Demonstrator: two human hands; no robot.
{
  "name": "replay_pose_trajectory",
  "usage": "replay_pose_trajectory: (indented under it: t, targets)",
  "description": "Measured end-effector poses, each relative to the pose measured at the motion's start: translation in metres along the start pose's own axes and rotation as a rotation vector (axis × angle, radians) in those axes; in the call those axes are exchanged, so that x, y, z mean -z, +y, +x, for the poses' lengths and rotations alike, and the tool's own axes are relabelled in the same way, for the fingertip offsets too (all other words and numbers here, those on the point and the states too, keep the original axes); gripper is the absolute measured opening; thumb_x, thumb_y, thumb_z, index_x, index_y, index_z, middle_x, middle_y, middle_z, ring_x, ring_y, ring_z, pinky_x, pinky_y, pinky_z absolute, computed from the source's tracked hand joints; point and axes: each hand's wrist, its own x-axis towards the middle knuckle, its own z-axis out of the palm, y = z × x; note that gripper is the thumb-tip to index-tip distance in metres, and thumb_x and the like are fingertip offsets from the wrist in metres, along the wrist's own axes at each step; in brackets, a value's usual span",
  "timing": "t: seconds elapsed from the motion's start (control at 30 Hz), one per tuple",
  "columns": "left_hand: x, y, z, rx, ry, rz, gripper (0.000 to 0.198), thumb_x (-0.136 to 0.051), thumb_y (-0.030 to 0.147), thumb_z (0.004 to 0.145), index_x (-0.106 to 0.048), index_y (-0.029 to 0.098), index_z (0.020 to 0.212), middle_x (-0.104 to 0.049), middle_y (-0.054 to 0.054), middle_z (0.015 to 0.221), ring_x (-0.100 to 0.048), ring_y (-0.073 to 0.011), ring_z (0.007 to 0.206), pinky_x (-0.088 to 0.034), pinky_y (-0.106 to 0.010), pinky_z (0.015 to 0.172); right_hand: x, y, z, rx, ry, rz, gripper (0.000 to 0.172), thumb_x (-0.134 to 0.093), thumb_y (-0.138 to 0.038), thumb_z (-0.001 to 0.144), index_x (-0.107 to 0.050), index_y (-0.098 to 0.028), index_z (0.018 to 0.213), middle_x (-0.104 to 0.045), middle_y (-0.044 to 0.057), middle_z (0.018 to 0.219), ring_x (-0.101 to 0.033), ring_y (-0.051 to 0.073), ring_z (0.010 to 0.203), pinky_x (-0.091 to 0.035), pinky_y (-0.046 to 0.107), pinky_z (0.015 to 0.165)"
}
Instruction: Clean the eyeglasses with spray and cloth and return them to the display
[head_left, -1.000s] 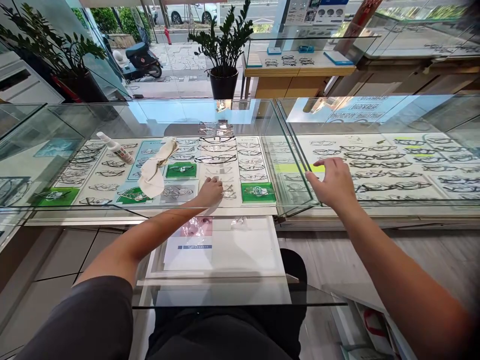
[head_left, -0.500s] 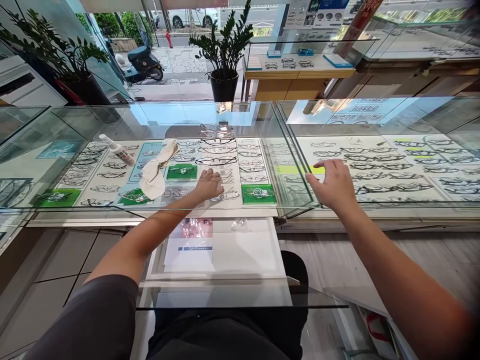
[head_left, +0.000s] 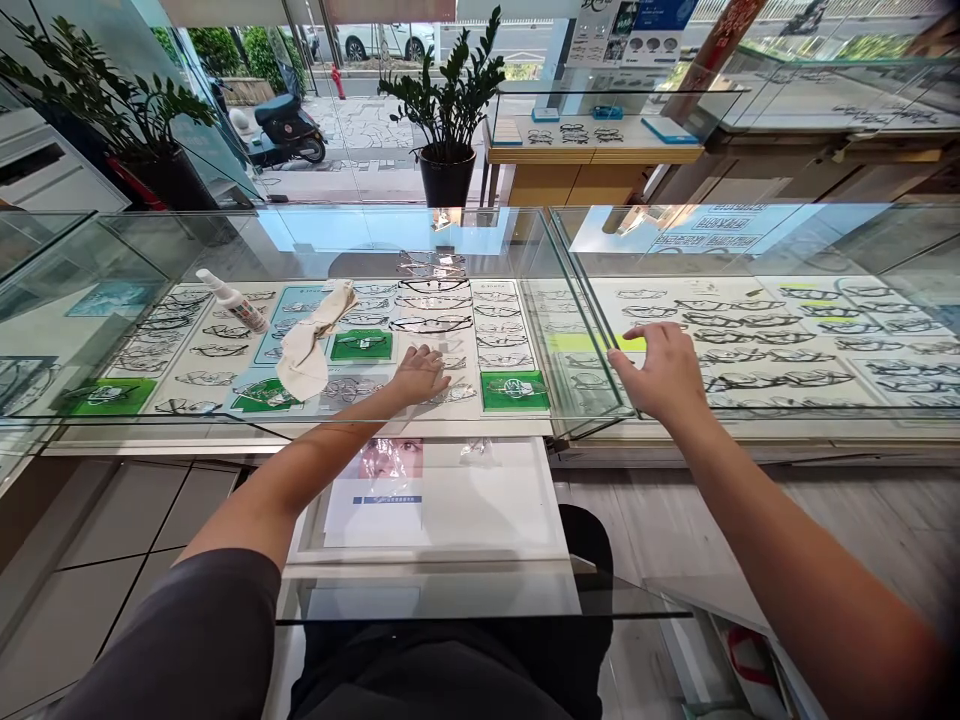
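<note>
My left hand (head_left: 420,375) rests palm down on the glass top of the display case (head_left: 360,240), fingers apart and holding nothing. To its left a cream cloth (head_left: 306,350) lies crumpled on the glass, and a white spray bottle (head_left: 234,302) lies on its side beyond it. My right hand (head_left: 664,372) is at the joint between two glass cases, thumb and fingers spread, with nothing between them. Beneath the glass are rows of eyeglasses (head_left: 431,323) and green cards (head_left: 361,345).
An open white drawer (head_left: 495,500) juts out below the case, with a printed sheet (head_left: 375,510) inside. In front of my body is a glass edge (head_left: 480,618). A potted plant (head_left: 448,175) stands behind the case.
Both hands keep nearly the same place and pose. The view has shifted very slightly; nothing has been picked up or let go.
</note>
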Motion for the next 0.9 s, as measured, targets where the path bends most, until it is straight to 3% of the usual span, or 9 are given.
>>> replay_pose_trajectory:
  t: [0.13, 0.23, 0.37, 0.77, 0.9]
  targets:
    - [-0.002, 0.007, -0.010, -0.052, -0.006, -0.034, 0.041, -0.063, 0.054, 0.102, -0.082, 0.021, 0.117, -0.058, -0.016, 0.169, -0.045, -0.0436, 0.154, -0.033, -0.060, 0.125, -0.002, 0.003, 0.001, 0.003, 0.009, -0.001, 0.045, -0.057, -0.058, 0.096, -0.065, -0.023, 0.124, -0.062, 0.020, 0.141, -0.057, 0.044, 0.133, -0.049, 0.062, 0.112]
    - [-0.005, 0.014, -0.016, -0.115, -0.070, -0.051, 0.032, -0.069, 0.048, 0.098, -0.085, 0.021, 0.105, -0.061, -0.015, 0.167, -0.043, -0.0449, 0.156, -0.033, -0.064, 0.124, -0.004, 0.006, 0.001, 0.020, 0.030, -0.008, 0.044, -0.057, -0.058, 0.097, -0.065, -0.023, 0.123, -0.063, 0.019, 0.139, -0.058, 0.043, 0.130, -0.049, 0.062, 0.112]
    - [-0.009, 0.018, -0.017, -0.087, -0.086, -0.058, 0.025, -0.064, 0.034, 0.099, -0.086, 0.021, 0.096, -0.064, -0.015, 0.164, -0.044, -0.0455, 0.155, -0.033, -0.068, 0.122, -0.005, 0.007, 0.002, 0.020, 0.039, -0.010, 0.045, -0.057, -0.058, 0.097, -0.066, -0.023, 0.123, -0.063, 0.020, 0.139, -0.058, 0.044, 0.130, -0.049, 0.063, 0.112]
    - [-0.006, 0.016, -0.015, -0.028, -0.087, -0.044, 0.019, -0.068, 0.023, 0.094, -0.086, 0.020, 0.090, -0.070, -0.014, 0.159, -0.049, -0.0436, 0.154, -0.035, -0.066, 0.122, -0.006, 0.007, 0.004, 0.015, 0.032, 0.004, 0.047, -0.056, -0.059, 0.095, -0.066, -0.023, 0.122, -0.063, 0.020, 0.139, -0.058, 0.044, 0.132, -0.048, 0.063, 0.114]
    - [0.007, 0.025, -0.022, -0.013, -0.072, -0.026, 0.017, -0.070, 0.025, 0.095, -0.085, 0.019, 0.100, -0.068, -0.018, 0.161, -0.049, -0.0449, 0.154, -0.036, -0.066, 0.121, -0.006, 0.006, 0.005, 0.010, 0.032, -0.006, 0.048, -0.056, -0.060, 0.094, -0.067, -0.022, 0.122, -0.064, 0.020, 0.138, -0.058, 0.044, 0.132, -0.049, 0.063, 0.114]
